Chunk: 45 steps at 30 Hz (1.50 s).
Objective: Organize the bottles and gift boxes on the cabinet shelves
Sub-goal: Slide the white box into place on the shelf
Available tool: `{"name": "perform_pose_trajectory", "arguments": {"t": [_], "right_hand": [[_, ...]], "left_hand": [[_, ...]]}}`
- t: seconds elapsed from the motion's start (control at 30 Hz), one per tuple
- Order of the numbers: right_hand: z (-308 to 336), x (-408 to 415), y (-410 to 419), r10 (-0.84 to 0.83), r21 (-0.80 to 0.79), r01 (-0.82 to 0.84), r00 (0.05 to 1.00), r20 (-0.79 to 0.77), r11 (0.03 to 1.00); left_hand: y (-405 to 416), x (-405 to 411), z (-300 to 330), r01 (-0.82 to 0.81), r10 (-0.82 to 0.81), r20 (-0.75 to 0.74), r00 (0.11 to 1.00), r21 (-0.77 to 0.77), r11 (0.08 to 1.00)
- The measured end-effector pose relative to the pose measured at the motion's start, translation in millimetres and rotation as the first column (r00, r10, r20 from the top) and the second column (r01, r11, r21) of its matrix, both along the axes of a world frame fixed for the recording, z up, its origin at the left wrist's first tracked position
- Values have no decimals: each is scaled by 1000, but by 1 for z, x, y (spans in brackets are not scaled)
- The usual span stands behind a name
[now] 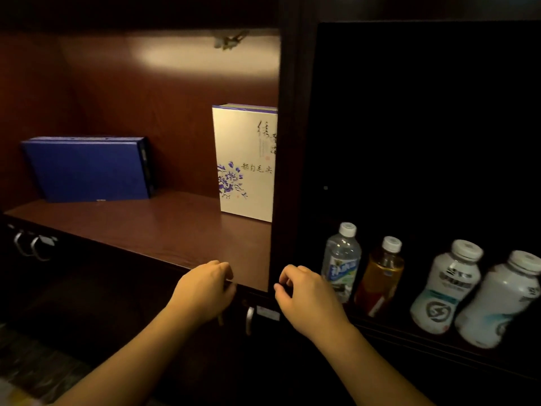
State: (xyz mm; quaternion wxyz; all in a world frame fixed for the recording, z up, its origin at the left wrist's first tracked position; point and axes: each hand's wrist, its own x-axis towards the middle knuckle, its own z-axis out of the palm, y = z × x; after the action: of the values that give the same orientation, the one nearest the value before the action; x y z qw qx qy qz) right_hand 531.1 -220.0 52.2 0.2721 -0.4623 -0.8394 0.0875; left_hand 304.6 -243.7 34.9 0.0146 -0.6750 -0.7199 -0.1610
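A blue gift box leans against the back wall at the left of the lit shelf. A cream gift box with blue flowers stands upright at the shelf's right end. In the dark right compartment stand a clear water bottle, an amber drink bottle and two white bottles. My left hand hovers at the shelf's front edge, fingers curled, holding nothing. My right hand is in front of the divider, just left of the water bottle, fingers loosely curled and empty.
A dark vertical divider separates the two compartments. Below the shelf are dark cabinet doors with metal handles. A patterned floor shows at the lower left.
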Motion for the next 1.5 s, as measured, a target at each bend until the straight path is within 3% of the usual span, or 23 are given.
{"name": "perform_pose_trajectory", "arguments": {"t": [0.17,0.4,0.7,0.93,1.1,1.5], "right_hand": [[-7,-68,24,-41,-40,42,999,22,998],[-16,-156,67,-240,-97,246,968,73,964],[-30,-187,125,-510,-259,521,853,112,814],[-51,-193,202,-730,-424,636,677,-94,644],[-68,-192,252,-820,-493,665,525,-226,562],[-96,-180,302,-789,-497,613,466,-401,614]], "left_hand": [[37,-71,1,-19,20,37,999,-21,1000],[107,-163,-8,57,-55,85,995,-29,998],[190,-203,-18,132,-127,61,990,-95,987],[249,-200,-49,44,-1,219,976,-194,980],[282,-193,-81,-26,39,186,982,-71,997],[340,-170,-85,-18,15,463,886,2,1000]]}}
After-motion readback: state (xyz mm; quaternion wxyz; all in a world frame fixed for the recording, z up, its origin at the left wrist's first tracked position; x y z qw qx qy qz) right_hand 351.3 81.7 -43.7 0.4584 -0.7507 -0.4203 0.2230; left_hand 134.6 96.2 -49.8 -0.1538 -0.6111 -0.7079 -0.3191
